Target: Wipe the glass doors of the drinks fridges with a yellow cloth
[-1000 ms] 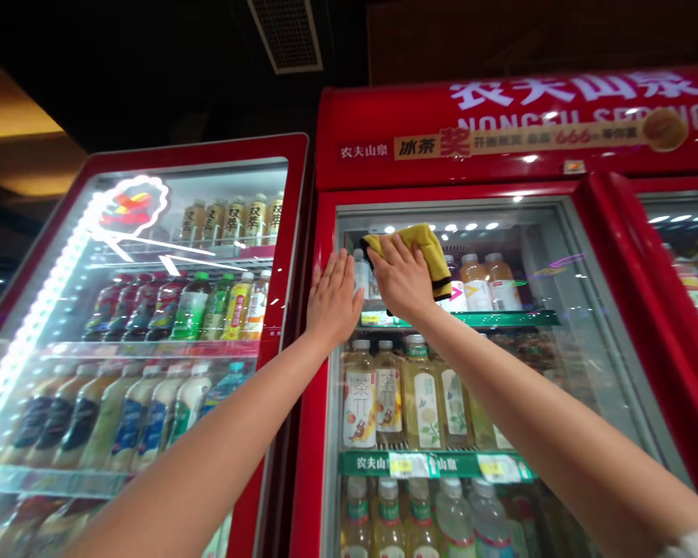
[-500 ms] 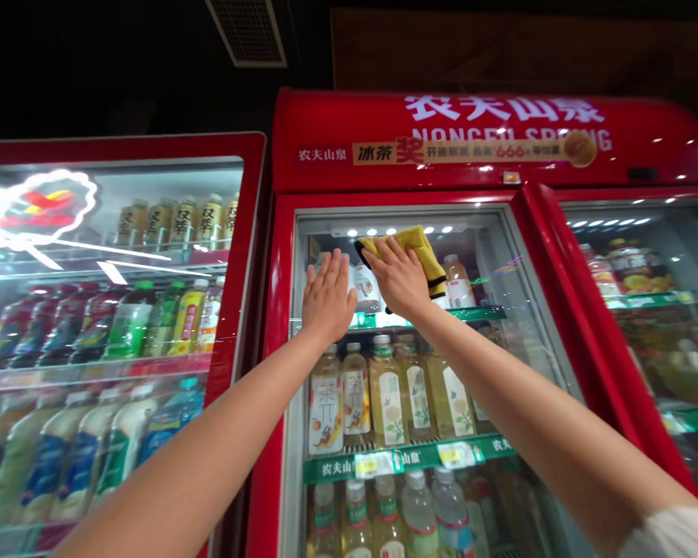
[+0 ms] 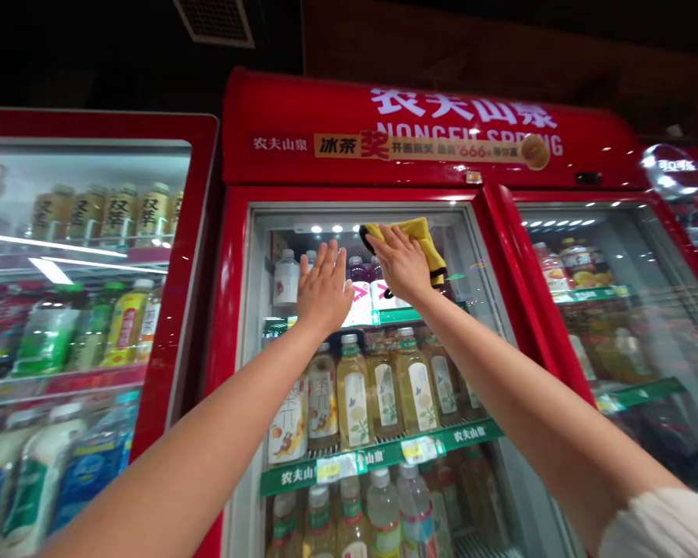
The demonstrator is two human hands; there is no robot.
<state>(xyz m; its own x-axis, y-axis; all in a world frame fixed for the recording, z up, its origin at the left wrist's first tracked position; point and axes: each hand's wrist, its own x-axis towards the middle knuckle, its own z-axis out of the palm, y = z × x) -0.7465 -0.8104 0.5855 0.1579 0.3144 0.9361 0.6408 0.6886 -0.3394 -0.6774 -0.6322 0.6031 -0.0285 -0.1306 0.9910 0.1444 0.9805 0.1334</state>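
Observation:
A yellow cloth with a dark edge [image 3: 431, 246] lies against the upper glass of a red fridge's door [image 3: 236, 256]. My right hand [image 3: 400, 262] presses on it, palm toward the glass and fingers stretched over the cloth. To its left, my left hand [image 3: 324, 291] rests flat against the same pane with its fingers spread and nothing in it. Behind the glass, bottles with purple caps [image 3: 357, 271] show between my hands, and pale yellow drink bottles [image 3: 354, 391] stand on the shelf below.
Another red-framed fridge [image 3: 201, 178] with rows of bottles stands at the left. A second glass door [image 3: 593, 310] adjoins on the right. A round lit sign [image 3: 672, 170] hangs at the far right. A ceiling vent [image 3: 214, 19] is overhead.
The view has turned to the right, so the fridges appear farther left. Both hands have moved rightward across the glass, the cloth travelling under my right hand.

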